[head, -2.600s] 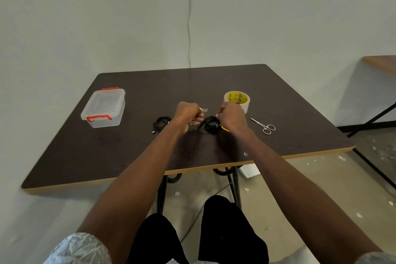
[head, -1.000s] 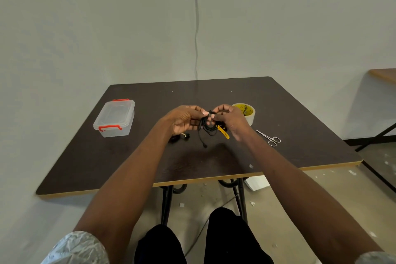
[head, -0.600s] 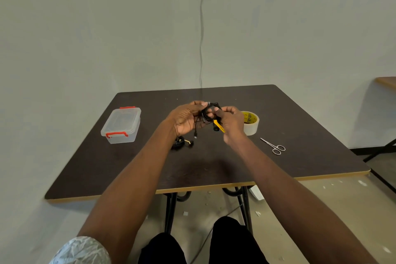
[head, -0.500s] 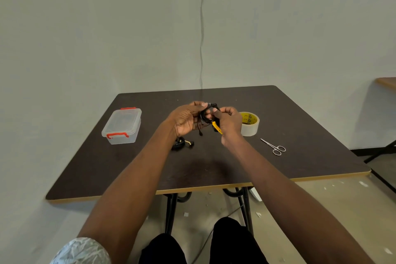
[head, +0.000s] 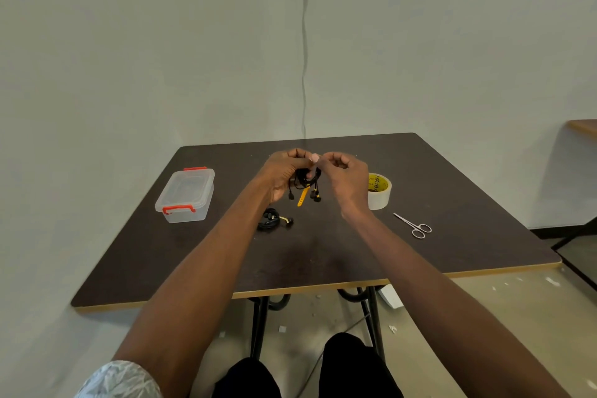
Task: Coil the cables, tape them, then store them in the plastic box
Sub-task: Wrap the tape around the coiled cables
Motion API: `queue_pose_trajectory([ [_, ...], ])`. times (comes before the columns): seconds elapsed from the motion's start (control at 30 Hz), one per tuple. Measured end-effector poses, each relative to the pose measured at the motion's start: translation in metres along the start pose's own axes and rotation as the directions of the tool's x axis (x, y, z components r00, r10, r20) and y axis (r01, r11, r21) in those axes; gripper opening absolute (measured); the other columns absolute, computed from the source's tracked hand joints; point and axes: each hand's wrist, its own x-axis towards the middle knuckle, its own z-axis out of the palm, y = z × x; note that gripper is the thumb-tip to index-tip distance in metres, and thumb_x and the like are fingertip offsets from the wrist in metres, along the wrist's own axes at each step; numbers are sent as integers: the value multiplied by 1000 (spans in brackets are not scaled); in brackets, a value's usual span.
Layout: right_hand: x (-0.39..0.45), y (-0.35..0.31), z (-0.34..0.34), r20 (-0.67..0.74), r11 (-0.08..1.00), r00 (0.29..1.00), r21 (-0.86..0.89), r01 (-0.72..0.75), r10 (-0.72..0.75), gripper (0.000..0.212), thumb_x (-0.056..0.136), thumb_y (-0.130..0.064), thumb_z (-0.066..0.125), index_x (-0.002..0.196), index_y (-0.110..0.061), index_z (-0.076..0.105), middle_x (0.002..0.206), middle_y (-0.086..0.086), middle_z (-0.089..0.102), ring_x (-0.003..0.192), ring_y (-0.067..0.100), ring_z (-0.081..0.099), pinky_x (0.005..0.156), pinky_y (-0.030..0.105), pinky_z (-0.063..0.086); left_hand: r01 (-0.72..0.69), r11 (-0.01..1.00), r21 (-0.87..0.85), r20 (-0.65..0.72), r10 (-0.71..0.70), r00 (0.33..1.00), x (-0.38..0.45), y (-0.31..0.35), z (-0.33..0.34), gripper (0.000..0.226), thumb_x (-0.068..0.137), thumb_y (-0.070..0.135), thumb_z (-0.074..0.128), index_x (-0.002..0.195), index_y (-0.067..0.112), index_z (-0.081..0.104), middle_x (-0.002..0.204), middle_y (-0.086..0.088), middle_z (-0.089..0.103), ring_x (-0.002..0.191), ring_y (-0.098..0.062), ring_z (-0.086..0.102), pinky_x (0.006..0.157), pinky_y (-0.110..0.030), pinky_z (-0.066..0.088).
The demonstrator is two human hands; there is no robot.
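Black coiled cable (head: 305, 178) pinched by both hands' fingers (head: 315, 158), yellow strap (head: 303, 198) dangling downward.

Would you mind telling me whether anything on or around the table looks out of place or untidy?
On the table, nothing: plastic box shut, tape roll and scissors lying flat. Under it, white scraps litter the floor.

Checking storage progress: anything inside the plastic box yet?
Through the plastic box, with its clear lid clipped on, no cable shows; one coiled cable lies on the table.
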Motion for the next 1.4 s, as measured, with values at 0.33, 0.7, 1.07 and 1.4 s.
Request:
queue_pose_trajectory([
  [0.33,1,-7,2,-2,983,990,117,-140,141,10,87,-10,70,77,-14,73,71,1,66,67,11,54,67,27,48,32,999,-29,18,-31,999,-3,2,0,11,81,10,74,87,7,65,66,-4,64,57,-14,58,56,-22,50],
  [0.7,7,-12,-3,17,996,998,-64,-62,63,16,92,-5,59,80,-14,66,75,-1,62,72,11,54,68,23,44,69,996,-50,65,-66,996,-7,6,-8,17,88,-5,61,102,4,61,83,-11,64,60,-14,62,58,-23,54],
  [1.07,20,-33,-16,431,773,887,-502,387,-165,7,85,-11,65,81,-13,70,97,1,59,92,14,51,72,24,36,88,996,-27,20,-88,996,-5,12,-14,28,90,-10,54,118,-6,53,85,-17,67,67,-19,64,69,-27,57],
  [1.4,22,-32,-9,427,754,891,-531,386,-155,13,90,-15,65,95,-9,75,83,-1,69,75,10,59,57,2,35,75,994,-77,56,-71,996,-13,15,-16,19,91,-13,48,105,-5,58,81,-15,63,63,-18,59,60,-25,56],
])
